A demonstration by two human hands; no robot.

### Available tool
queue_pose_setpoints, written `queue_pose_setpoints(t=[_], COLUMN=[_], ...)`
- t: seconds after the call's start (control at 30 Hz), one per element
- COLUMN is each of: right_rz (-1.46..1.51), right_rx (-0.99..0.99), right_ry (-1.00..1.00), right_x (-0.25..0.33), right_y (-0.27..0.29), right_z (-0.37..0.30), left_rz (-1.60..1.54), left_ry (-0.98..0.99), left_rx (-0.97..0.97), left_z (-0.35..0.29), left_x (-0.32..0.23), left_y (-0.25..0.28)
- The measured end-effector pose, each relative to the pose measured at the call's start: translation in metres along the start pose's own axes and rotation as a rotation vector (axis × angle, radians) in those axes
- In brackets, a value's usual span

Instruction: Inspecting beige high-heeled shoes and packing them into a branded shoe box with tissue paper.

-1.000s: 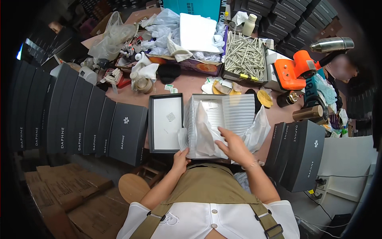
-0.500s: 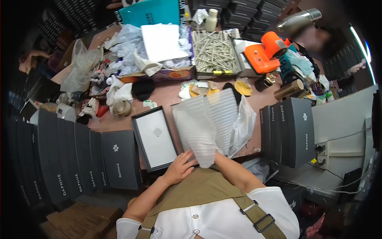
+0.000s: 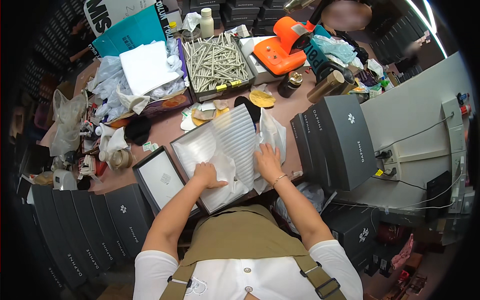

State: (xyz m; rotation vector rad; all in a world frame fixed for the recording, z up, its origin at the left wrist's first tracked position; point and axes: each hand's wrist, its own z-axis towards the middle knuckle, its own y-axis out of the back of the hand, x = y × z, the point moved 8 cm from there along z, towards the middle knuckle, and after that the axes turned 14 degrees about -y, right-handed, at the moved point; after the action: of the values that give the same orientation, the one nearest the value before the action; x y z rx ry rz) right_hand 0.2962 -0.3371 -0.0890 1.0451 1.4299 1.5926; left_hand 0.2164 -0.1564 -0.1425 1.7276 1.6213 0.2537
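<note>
In front of me an open dark grey box point(image 3: 196, 131) holds thin white wrapping point(image 3: 212, 150). My left hand point(image 3: 208, 175) presses on that wrapping inside the box, thumb stretched out. A ribbed translucent foam sheet point(image 3: 237, 135) lies over the box's right side and sticks out beyond it. Just right of the sheet, my right hand point(image 3: 268, 162) rests with fingers apart on crumpled white wrapping point(image 3: 271, 131). Whether anything lies beneath the wrapping is hidden. A dark-rimmed box part with a white inside point(image 3: 162, 176) lies to the left of the box.
Dark grey boxes stand in rows at left point(image 3: 127, 212) and right point(image 3: 345, 142). Behind are a tray of pale paper sticks point(image 3: 216, 62), a carton of crumpled paper point(image 3: 165, 102), an orange device point(image 3: 280, 52), a dark jar point(image 3: 290, 85) and yellow pads point(image 3: 262, 98).
My right hand has come out from behind the wrapping and moved right. My left hand has gone from the near edge onto the wrapping, now lying lower in the box. The view has shifted.
</note>
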Motion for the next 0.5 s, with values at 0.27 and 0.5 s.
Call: queue_pose_setpoints(t=[0.27, 0.5], right_rz=[0.471, 0.763], right_rx=[-0.100, -0.280], right_ry=[-0.195, -0.271], right_x=[-0.091, -0.088], right_y=[0.071, 0.187], right_z=[0.002, 0.037], left_rz=[-0.039, -0.730], left_ry=[0.104, -0.229], left_rx=[-0.655, -1.405], left_z=[-0.018, -0.120], left_x=[0.017, -0.010], left_y=[-0.026, 0.066])
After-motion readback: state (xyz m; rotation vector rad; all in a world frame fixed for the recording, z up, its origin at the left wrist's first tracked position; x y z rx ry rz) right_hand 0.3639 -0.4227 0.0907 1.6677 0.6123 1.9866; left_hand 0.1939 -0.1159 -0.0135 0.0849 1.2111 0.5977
